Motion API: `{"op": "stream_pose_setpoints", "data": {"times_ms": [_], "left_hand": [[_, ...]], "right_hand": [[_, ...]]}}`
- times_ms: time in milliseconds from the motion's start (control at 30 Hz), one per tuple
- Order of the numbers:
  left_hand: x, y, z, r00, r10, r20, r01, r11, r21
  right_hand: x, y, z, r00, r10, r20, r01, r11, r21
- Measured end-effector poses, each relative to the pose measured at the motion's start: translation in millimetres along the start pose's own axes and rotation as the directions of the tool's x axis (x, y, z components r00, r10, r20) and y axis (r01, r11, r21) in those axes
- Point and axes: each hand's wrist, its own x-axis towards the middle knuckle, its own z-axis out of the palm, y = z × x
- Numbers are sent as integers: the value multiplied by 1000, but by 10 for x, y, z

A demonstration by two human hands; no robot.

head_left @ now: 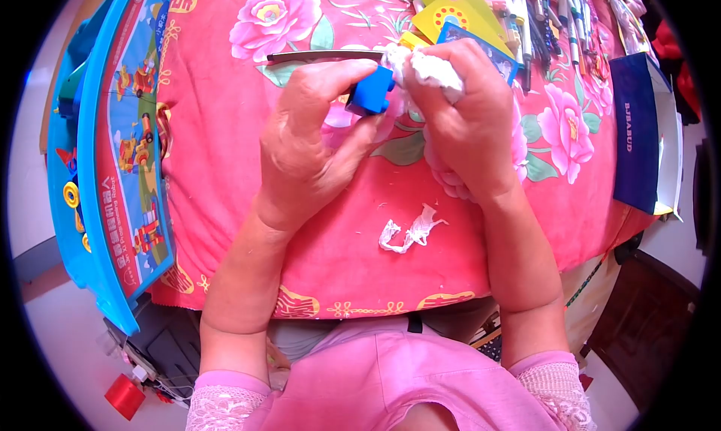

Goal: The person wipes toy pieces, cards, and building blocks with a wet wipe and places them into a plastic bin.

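Observation:
A blue toy block is held between the thumb and fingers of my left hand, above the floral red cloth. My right hand is closed around a crumpled white tissue, close to the right side of the block. Part of the white material hangs between the two hands. A thin dark strip lies behind my left hand. Nearer to me, a torn scrap of white tissue rests on the cloth.
At the left stands a blue tray with a printed toy picture and small parts. Many pens lie at the back right, beside yellow cards. A dark blue box sits at the right edge.

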Motion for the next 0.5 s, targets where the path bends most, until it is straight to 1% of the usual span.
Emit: {"op": "stream_pose_setpoints", "data": {"times_ms": [100, 133, 167, 233, 267, 333, 367, 400, 433, 467, 500], "left_hand": [[-29, -15, -37, 991, -60, 119, 53, 997, 59], [-23, -10, -40, 989, -67, 129, 60, 996, 64], [-24, -5, -50, 989, -74, 128, 67, 996, 54], [-27, 5, -50, 988, -84, 133, 81, 996, 25], [-48, -6, -31, 982, -142, 125, 148, 988, -43], [-31, 17, -20, 973, -223, 66, 232, 944, -234], [-12, 35, -26, 963, -265, 43, 264, 908, -327], [7, 45, -74, 943, -318, 94, 329, 868, -371], [27, 33, -94, 913, -388, 127, 396, 765, -508], [50, 8, -108, 877, -450, 170, 448, 636, -628], [64, -16, -124, 836, -501, 222, 485, 487, -727]], "right_hand": [[13, -3, 12, 997, -47, -58, 53, 994, 97], [27, -49, 20, 983, -174, -58, 179, 979, 101], [21, -48, 30, 966, -259, -8, 257, 958, 128], [-11, -57, 41, 980, -177, 89, 169, 981, 93], [-10, -51, 32, 991, -117, 60, 111, 989, 94], [7, -42, 22, 1000, 1, 1, -1, 995, 104], [11, -45, 26, 1000, -6, -7, 7, 993, 119], [13, -51, 32, 1000, -13, -16, 15, 991, 132], [10, -58, 34, 999, -19, -25, 23, 989, 143], [0, -66, 43, 1000, -25, -15, 27, 982, 189], [-9, -64, 63, 999, -42, -9, 43, 980, 197]]}}
